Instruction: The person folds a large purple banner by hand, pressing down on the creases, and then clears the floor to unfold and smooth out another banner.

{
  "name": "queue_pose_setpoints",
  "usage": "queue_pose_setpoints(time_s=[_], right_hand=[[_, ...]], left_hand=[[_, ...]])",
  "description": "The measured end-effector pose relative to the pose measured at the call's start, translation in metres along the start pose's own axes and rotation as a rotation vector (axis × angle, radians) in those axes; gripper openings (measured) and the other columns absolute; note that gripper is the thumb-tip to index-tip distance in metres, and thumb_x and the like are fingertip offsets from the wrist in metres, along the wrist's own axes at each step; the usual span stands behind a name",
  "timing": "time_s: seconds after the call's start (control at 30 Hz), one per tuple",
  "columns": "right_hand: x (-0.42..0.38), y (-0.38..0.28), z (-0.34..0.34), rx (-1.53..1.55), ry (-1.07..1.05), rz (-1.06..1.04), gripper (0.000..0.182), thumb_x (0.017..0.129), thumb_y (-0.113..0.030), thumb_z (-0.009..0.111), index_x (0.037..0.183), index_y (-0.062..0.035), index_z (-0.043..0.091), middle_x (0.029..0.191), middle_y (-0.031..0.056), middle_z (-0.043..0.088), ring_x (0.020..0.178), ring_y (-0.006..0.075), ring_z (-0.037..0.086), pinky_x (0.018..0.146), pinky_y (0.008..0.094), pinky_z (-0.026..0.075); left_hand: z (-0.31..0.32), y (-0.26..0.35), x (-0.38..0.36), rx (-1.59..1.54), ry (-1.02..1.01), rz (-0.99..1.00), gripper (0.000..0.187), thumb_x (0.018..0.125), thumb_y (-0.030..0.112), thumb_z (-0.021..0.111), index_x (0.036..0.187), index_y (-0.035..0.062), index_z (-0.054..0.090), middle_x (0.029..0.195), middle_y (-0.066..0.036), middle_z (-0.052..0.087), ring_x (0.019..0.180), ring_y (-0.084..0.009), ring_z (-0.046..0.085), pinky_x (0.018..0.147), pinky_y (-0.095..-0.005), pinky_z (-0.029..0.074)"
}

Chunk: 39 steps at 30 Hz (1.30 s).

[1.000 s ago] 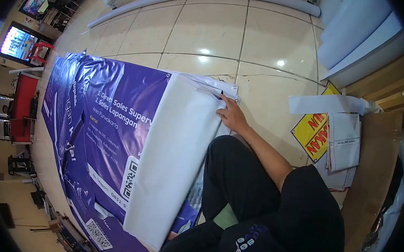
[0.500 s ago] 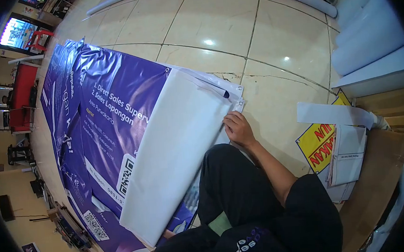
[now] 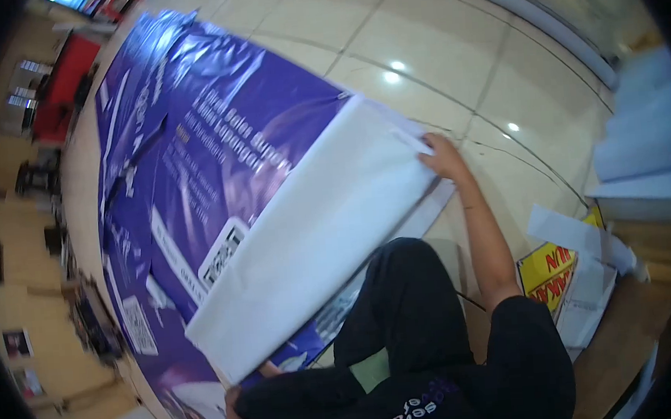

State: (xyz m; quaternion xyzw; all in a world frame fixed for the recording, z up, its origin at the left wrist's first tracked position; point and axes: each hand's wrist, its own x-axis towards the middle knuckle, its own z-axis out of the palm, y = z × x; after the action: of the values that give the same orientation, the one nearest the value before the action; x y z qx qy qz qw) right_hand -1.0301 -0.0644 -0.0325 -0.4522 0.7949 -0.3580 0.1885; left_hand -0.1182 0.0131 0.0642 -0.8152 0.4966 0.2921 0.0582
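A large purple printed vinyl banner [image 3: 267,121] with white lettering lies spread on the floor before me. Along its near side a broad white flap [image 3: 306,227], the banner's back, is folded over the print. My right hand [image 3: 442,158] is closed on the far right end of this flap, its fingers curled over the edge. At the flap's lower left corner is my left hand [image 3: 232,401], partly cut off by my dark-clothed leg; its fingers are hidden. A strip of printed picture [image 3: 346,310] shows between the flap and my knee.
To the right lie a yellow sign with red letters [image 3: 546,269], white sheets [image 3: 587,301] and a cardboard box [image 3: 631,321]. Large white rolls [image 3: 637,126] stand beyond them. A long pale tube [image 3: 524,13] runs along the far floor. Cracked cream tiles [image 3: 418,56] surround the banner.
The view has turned, so the scene appears tilted and shifted. My right hand has moved from below the flap's far end up to its corner and grips it there. My left hand stays near the lower corner.
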Motion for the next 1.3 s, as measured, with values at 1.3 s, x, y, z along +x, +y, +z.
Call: queue_pose_setpoints(time_s=[1.3], right_hand=[[-0.041, -0.014, 0.029, 0.872, 0.121, 0.588, 0.032, 0.081, -0.014, 0.059, 0.106, 0.0001, 0.045, 0.102, 0.0144, 0.053, 0.092, 0.0255, 0.055, 0.076, 0.0361, 0.047]], left_hand=[[0.029, -0.008, 0.038, -1.528, 0.109, -0.377, 0.028, 0.076, 0.019, 0.067, 0.096, 0.0042, 0.054, 0.088, -0.007, 0.058, 0.074, -0.0153, 0.056, 0.062, -0.0283, 0.047]])
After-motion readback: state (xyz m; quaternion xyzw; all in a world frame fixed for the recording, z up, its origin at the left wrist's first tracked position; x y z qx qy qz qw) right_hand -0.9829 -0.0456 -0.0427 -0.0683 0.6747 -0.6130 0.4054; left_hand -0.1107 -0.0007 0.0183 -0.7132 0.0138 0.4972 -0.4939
